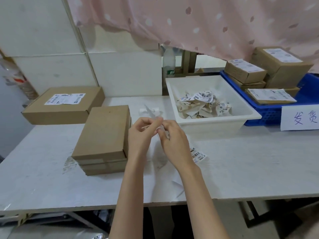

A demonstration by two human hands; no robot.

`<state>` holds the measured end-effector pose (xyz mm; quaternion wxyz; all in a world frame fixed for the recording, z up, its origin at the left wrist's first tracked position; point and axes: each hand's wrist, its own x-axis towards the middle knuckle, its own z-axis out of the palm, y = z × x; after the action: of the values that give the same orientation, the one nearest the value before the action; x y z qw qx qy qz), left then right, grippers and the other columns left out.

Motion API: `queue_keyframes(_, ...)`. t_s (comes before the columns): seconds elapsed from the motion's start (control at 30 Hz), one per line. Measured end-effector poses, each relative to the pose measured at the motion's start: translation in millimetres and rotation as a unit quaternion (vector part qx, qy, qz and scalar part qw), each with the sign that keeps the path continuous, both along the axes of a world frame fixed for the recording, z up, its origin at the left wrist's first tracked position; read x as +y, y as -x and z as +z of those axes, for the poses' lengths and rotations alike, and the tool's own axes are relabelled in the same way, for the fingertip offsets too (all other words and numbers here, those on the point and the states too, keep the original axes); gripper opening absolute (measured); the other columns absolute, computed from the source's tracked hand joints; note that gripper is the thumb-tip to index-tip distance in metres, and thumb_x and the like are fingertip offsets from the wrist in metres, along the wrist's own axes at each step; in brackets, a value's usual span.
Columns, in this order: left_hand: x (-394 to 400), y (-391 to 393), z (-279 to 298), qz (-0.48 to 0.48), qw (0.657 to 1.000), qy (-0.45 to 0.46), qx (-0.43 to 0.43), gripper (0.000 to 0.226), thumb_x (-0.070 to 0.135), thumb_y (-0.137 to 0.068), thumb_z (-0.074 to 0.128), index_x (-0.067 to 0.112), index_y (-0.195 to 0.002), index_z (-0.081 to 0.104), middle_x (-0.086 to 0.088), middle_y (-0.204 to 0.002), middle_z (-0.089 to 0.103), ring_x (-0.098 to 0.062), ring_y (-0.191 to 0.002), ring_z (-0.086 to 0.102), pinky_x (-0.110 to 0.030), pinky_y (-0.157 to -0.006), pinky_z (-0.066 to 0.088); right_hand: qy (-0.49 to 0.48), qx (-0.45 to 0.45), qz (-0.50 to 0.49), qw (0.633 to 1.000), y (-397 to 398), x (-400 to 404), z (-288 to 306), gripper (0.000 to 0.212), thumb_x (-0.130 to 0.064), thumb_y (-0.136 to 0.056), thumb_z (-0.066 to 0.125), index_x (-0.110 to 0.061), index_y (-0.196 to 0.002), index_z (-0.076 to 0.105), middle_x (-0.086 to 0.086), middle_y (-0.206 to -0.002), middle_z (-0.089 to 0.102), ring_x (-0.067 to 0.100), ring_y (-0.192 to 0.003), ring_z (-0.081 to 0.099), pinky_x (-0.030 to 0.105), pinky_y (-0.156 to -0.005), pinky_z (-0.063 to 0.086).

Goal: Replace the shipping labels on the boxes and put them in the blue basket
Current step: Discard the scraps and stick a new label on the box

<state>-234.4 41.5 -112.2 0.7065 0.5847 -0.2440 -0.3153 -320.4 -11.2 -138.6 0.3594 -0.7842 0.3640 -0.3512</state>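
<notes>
My left hand [142, 133] and my right hand [172, 140] meet above the table's middle, fingertips pinching a thin white label sheet [158, 125] between them. A bare cardboard box [105, 133] with no label on top lies just left of my hands on a stack of similar boxes. Farther back left sits a flat box [63, 105] with a white shipping label. The blue basket [269, 112] at the right holds several labelled boxes [245, 71]. A printed label [198, 155] lies on the table under my right wrist.
A white bin [215, 121] with crumpled old labels stands between my hands and the blue basket. A paper sign [300, 118] hangs on the basket's front. White backing scraps [151, 110] lie behind my hands. A pink curtain [207, 23] hangs over the back.
</notes>
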Motion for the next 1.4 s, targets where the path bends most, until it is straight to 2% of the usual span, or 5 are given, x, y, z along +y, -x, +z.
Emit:
queue_keyframes(0.13,-3.7,0.5,-0.2,0.02,1.0,0.008,-0.011,0.012,0.012,-0.086,0.073,0.001,-0.087,0.07,-0.008,-0.088,0.071,-0.017,-0.093,0.071,-0.02,-0.075,0.055,0.026,0.011,0.0,1.0,-3.7,-2.6,1.4,0.04,-0.017,-0.098,0.05,-0.021,-0.137,0.056,-0.009,-0.108,0.041,0.015,-0.109,0.047,0.027,-0.088,0.043)
queue_keyframes(0.23,-4.6,-2.6,-2.3,0.015,1.0,0.005,-0.005,0.008,0.009,-0.088,0.069,0.001,-0.088,0.072,-0.017,-0.099,0.071,-0.023,-0.1,0.069,-0.017,-0.072,0.054,0.005,-0.013,0.001,1.0,-4.4,-3.4,1.9,0.042,-0.016,-0.097,0.053,-0.021,-0.139,0.053,-0.011,-0.105,0.044,0.013,-0.11,0.047,0.021,-0.091,0.04)
queue_keyframes(0.43,-5.5,-5.2,-4.5,0.0,0.999,0.016,0.044,0.016,0.008,-0.091,0.065,-0.006,-0.097,0.07,-0.02,-0.103,0.071,-0.024,-0.098,0.072,-0.023,-0.073,0.057,-0.031,-0.143,-0.024,0.989,-5.3,-3.3,5.1,0.008,-0.018,-0.093,0.059,-0.024,-0.097,0.06,-0.01,-0.096,0.065,0.009,-0.091,0.063,0.035,-0.082,0.051)
queue_keyframes(1.23,-5.8,-4.3,-5.5,-0.01,0.999,0.005,0.052,0.015,0.01,-0.088,0.069,0.0,-0.098,0.073,-0.015,-0.101,0.073,-0.019,-0.099,0.071,-0.027,-0.071,0.058,0.003,-0.137,-0.062,0.989,-3.7,-5.8,4.3,0.011,-0.014,-0.091,0.064,-0.021,-0.084,0.067,-0.012,-0.085,0.07,0.005,-0.086,0.065,0.022,-0.075,0.048)
queue_keyframes(1.4,-6.2,-4.6,-4.8,-0.008,0.999,-0.002,0.052,0.025,0.019,-0.087,0.073,-0.003,-0.1,0.071,-0.011,-0.1,0.075,-0.015,-0.097,0.072,-0.03,-0.074,0.061,0.021,-0.124,-0.064,0.99,-4.5,-5.1,4.3,0.011,-0.014,-0.09,0.065,-0.019,-0.081,0.066,-0.012,-0.084,0.068,0.005,-0.086,0.065,0.029,-0.077,0.05)
